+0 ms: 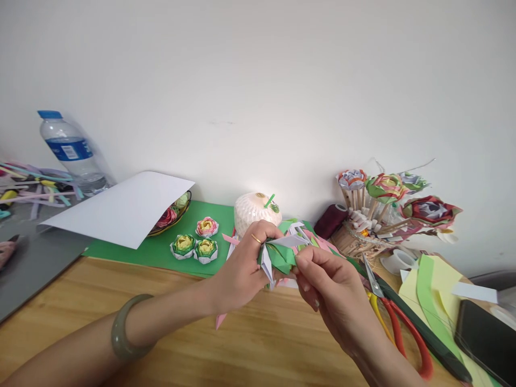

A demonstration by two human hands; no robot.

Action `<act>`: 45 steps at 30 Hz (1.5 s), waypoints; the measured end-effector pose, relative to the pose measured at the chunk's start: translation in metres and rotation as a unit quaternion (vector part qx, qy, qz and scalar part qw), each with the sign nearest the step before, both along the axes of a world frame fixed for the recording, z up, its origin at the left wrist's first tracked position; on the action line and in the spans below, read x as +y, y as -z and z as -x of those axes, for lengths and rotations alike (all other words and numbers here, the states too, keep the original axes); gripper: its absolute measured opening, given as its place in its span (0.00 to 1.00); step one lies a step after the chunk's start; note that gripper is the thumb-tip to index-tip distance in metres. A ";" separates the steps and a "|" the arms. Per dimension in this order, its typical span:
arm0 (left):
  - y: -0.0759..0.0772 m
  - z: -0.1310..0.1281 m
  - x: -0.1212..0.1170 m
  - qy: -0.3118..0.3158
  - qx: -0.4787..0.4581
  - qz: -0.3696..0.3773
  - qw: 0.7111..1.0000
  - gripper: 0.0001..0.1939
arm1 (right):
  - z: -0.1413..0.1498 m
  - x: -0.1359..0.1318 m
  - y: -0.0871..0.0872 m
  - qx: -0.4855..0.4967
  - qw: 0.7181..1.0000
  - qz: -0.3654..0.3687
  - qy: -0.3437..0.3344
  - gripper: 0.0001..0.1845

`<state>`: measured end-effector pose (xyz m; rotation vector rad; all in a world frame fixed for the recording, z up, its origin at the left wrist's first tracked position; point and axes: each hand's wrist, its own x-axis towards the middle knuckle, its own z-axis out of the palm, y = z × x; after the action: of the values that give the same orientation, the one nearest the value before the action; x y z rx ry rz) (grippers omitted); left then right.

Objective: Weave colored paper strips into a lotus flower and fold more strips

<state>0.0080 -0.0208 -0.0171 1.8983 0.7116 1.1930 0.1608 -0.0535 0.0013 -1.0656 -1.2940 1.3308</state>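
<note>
Green-white folded paper held btwn L hand & R hand, above bench nr its back edge; fingers hide part of it. Paper strips behind, partly hidden. Phone cut off at R.

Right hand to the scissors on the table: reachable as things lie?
Probably yes. The scissors lie beside the right forearm, the red handle looking uncovered. But the right hand is pinching the green folded paper, so it would have to let go first; the left hand also holds it.
</note>
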 end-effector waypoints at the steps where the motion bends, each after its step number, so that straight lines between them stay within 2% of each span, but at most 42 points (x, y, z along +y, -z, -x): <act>1: 0.000 0.000 0.000 0.002 -0.003 0.005 1.000 0.11 | 0.000 0.000 0.001 -0.001 1.000 -0.001 0.002 0.18; 5: -0.005 0.001 0.002 0.036 -0.010 0.058 0.998 0.13 | 0.002 0.001 0.003 -0.031 0.999 -0.025 0.027 0.18; 9: -0.011 0.005 0.009 0.111 0.002 0.086 0.990 0.29 | 0.003 0.001 0.001 -0.093 0.990 -0.077 0.072 0.17; 10: -0.012 0.006 0.011 0.125 -0.002 0.095 0.988 0.29 | 0.003 0.001 0.000 -0.110 0.986 -0.092 0.081 0.17; 12: -0.014 0.008 0.013 0.134 -0.024 0.117 0.984 0.21 | 0.005 0.001 -0.002 -0.146 0.977 -0.121 0.097 0.15; 15: -0.015 0.009 0.012 0.116 -0.087 0.151 0.978 0.08 | 0.007 0.001 0.000 -0.203 0.960 -0.161 0.106 0.13; 18: -0.014 0.005 0.008 0.079 -0.143 0.191 0.968 0.04 | 0.009 0.001 0.003 -0.240 0.947 -0.186 0.109 0.12; 28: -0.004 -0.003 0.005 -0.016 -0.165 0.229 0.959 0.08 | 0.017 -0.004 0.012 -0.293 0.919 -0.231 0.126 0.11; 37: -0.002 -0.006 0.005 -0.031 -0.197 0.236 0.951 0.09 | 0.019 -0.005 0.019 -0.328 0.883 -0.302 0.148 0.11; 41: -0.002 -0.007 0.006 -0.039 -0.212 0.252 0.943 0.08 | 0.019 -0.006 0.019 -0.331 0.882 -0.304 0.142 0.12; 45: -0.003 -0.006 0.010 -0.011 -0.263 0.312 0.913 0.08 | 0.012 -0.005 0.015 -0.288 0.908 -0.271 0.140 0.14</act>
<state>0.0138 -0.0112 -0.0145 0.9856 0.6998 1.2275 0.1490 -0.0587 -0.0141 -1.2146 -1.7250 0.3873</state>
